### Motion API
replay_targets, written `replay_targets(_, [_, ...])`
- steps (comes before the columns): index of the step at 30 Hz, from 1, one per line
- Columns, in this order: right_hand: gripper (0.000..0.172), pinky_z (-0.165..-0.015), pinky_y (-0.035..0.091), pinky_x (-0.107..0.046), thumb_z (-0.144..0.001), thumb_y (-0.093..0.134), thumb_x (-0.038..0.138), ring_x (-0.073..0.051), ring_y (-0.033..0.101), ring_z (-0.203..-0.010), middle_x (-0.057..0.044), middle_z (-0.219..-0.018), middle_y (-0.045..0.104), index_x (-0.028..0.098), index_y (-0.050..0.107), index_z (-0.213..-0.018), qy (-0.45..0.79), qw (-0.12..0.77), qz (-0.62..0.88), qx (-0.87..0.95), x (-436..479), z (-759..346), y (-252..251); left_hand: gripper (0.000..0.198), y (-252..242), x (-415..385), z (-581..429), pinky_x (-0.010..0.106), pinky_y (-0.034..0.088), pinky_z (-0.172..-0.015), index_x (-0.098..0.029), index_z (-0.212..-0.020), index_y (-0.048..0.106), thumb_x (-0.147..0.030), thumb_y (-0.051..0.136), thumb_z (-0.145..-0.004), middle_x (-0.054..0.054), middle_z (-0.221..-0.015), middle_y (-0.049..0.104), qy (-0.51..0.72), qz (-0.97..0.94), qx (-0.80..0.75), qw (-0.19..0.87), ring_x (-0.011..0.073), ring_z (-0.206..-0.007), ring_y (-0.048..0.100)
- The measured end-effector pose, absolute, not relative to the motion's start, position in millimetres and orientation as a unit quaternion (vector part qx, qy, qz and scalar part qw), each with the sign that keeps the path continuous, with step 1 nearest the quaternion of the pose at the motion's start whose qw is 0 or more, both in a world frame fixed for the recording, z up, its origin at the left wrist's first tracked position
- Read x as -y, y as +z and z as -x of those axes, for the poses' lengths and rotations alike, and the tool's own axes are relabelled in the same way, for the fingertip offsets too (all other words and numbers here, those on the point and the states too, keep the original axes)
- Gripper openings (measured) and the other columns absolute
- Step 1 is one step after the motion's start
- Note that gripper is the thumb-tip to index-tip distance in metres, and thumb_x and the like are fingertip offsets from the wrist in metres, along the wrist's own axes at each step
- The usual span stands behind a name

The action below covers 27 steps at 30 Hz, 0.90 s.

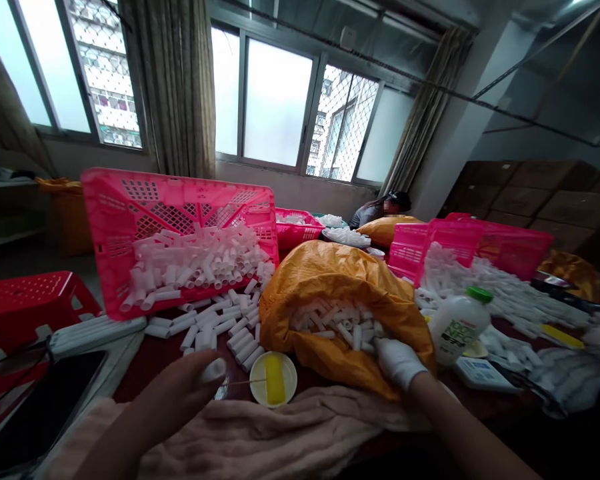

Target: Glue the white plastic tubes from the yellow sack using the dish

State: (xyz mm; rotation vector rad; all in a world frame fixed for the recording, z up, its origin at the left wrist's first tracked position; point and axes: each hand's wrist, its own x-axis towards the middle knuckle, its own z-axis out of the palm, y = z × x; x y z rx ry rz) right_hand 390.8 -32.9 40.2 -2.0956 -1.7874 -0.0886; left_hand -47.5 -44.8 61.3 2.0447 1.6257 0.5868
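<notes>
Tubes are held in the sack, others left outside; left hand and right hand finger grips cannot be told.

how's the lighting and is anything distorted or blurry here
Head view: the frosted window pane glares nearly white, while the stacked boxes sit in dim shade; head view: the pillar leans, perhaps from camera tilt or wide-angle distortion; head view: the left hand looks slightly soft.
</notes>
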Motion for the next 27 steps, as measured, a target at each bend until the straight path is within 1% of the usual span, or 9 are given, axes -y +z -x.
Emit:
replay_targets(2, [0.017, -0.061, 0.043, -0.035, -0.069, 0.051, 0.013, -0.024, 0.062, -0.06, -0.013, -0.061, 0.064, 0.014, 0.065, -0.061, -0.02, 0.157, 0.743, 0.65, 39.1, -390.0, 34.3, 0.017, 50.1, 23.7, 30.5, 0.025, 0.043, -0.077, -0.024, -0.088, 0.059, -0.033, 0.052, -0.075, -0.001, -0.093, 0.061, 0.174, -0.783, -0.554, 0.222, 0.017, -0.089, 0.055])
replay_targets(4, [0.017, -0.07, 0.044, -0.037, -0.072, 0.049, 0.015, -0.026, 0.063, -0.071, -0.015, -0.074, 0.065, 0.014, 0.066, -0.072, -0.018, 0.143, 0.738, 0.659, 48.2, -385.5, 37.8, 0.019, 35.7, 11.4, 20.1, 0.027, 0.041, -0.076, -0.023, -0.088, 0.059, -0.033, 0.048, -0.076, 0.002, -0.094, 0.061, 0.133, -0.799, -0.546, 0.215, 0.0191, -0.091, 0.054])
replay_targets(5, [0.018, -0.076, 0.044, -0.037, -0.074, 0.049, 0.018, -0.026, 0.062, -0.08, -0.015, -0.084, 0.065, 0.014, 0.065, -0.082, -0.012, 0.159, 0.729, 0.666, 52.5, -379.5, 42.1, 0.021, 28.4, 8.4, 17.0, 0.028, 0.04, -0.076, -0.023, -0.089, 0.058, -0.033, 0.046, -0.076, 0.004, -0.096, 0.061, 0.115, -0.8, -0.547, 0.217, 0.0201, -0.092, 0.054])
replay_targets(7, [0.029, -0.089, 0.04, -0.034, -0.08, 0.047, 0.024, -0.023, 0.056, -0.1, -0.011, -0.108, 0.06, 0.018, 0.058, -0.105, 0.033, 0.237, 0.689, 0.684, 59.2, -357.2, 51.2, 0.023, 15.7, 6.8, 13.3, 0.028, 0.039, -0.076, -0.024, -0.093, 0.057, -0.034, 0.046, -0.075, 0.004, -0.098, 0.061, 0.098, -0.801, -0.54, 0.239, 0.0206, -0.093, 0.054])
replay_targets(9, [0.033, -0.094, 0.038, -0.032, -0.085, 0.04, 0.029, -0.019, 0.05, -0.11, -0.005, -0.12, 0.054, 0.023, 0.049, -0.117, 0.126, 0.32, 0.619, 0.706, 61.4, -324.2, 54.8, 0.023, 6.9, 7.5, 10.5, 0.027, 0.039, -0.074, -0.023, -0.09, 0.056, -0.036, 0.045, -0.075, 0.004, -0.095, 0.062, 0.099, -0.804, -0.525, 0.261, 0.0197, -0.09, 0.055])
replay_targets(11, [0.032, -0.093, 0.041, -0.031, -0.087, 0.038, 0.031, -0.017, 0.051, -0.108, -0.002, -0.118, 0.055, 0.024, 0.048, -0.117, 0.209, 0.339, 0.552, 0.732, 57.7, -289.9, 49.4, 0.021, 2.3, 7.9, 7.4, 0.025, 0.039, -0.07, -0.022, -0.084, 0.056, -0.038, 0.045, -0.076, 0.003, -0.089, 0.062, 0.113, -0.807, -0.513, 0.271, 0.0183, -0.085, 0.056])
replay_targets(13, [0.03, -0.093, 0.041, -0.031, -0.087, 0.04, 0.028, -0.017, 0.052, -0.106, -0.003, -0.114, 0.057, 0.023, 0.05, -0.115, 0.237, 0.322, 0.503, 0.766, 48.8, -264.2, 36.8, 0.02, 0.5, 7.5, 4.4, 0.024, 0.039, -0.068, -0.02, -0.078, 0.054, -0.038, 0.044, -0.076, 0.003, -0.084, 0.061, 0.129, -0.807, -0.509, 0.271, 0.017, -0.08, 0.055])
replay_targets(21, [0.03, -0.096, 0.039, -0.039, -0.086, 0.039, 0.017, -0.019, 0.051, -0.106, -0.007, -0.114, 0.055, 0.02, 0.051, -0.113, 0.182, 0.336, 0.463, 0.8, 12.5, -239.8, -3.8, 0.013, -1.7, 7.0, -3.5, 0.023, 0.037, -0.067, -0.02, -0.072, 0.051, -0.03, 0.044, -0.076, 0.002, -0.08, 0.059, 0.131, -0.814, -0.51, 0.245, 0.0155, -0.078, 0.054])
replay_targets(27, [0.028, -0.087, 0.046, -0.039, -0.085, 0.039, 0.014, -0.02, 0.053, -0.097, -0.007, -0.104, 0.058, 0.022, 0.057, -0.105, 0.132, 0.286, 0.42, 0.851, 18.3, -238.0, -2.6, 0.009, -3.7, 9.8, -7.4, 0.023, 0.037, -0.066, -0.02, -0.074, 0.05, -0.023, 0.042, -0.076, 0.002, -0.081, 0.059, 0.115, -0.817, -0.522, 0.218, 0.0151, -0.078, 0.054])
